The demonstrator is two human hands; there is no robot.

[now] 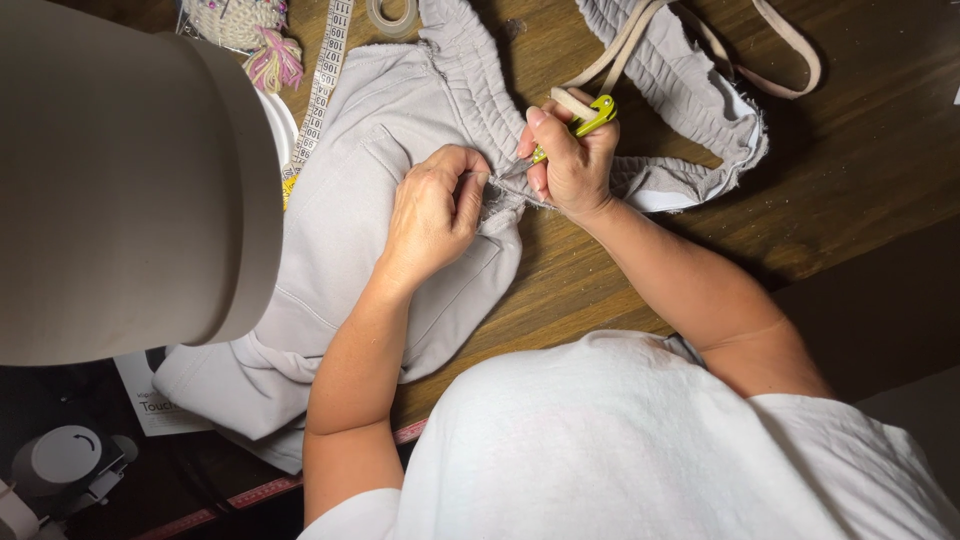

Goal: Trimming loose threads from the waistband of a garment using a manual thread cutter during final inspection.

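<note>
A light grey garment [350,200] with a gathered elastic waistband lies spread over a wooden table [860,130]. My left hand [435,210] pinches the fabric at a seam just below the waistband. My right hand [568,150] grips small yellow-green thread snips [590,120], whose metal tip points left at the seam right beside my left fingers. The two hands nearly touch. A beige drawstring [790,45] loops out of the waistband at the top right.
A beige sewing machine body [130,180] fills the left side. A white measuring tape [325,70] runs down beside it. A pincushion with a pink tassel [250,30] and a roll of clear tape [392,15] sit at the top. A paper leaflet [150,395] lies below the machine.
</note>
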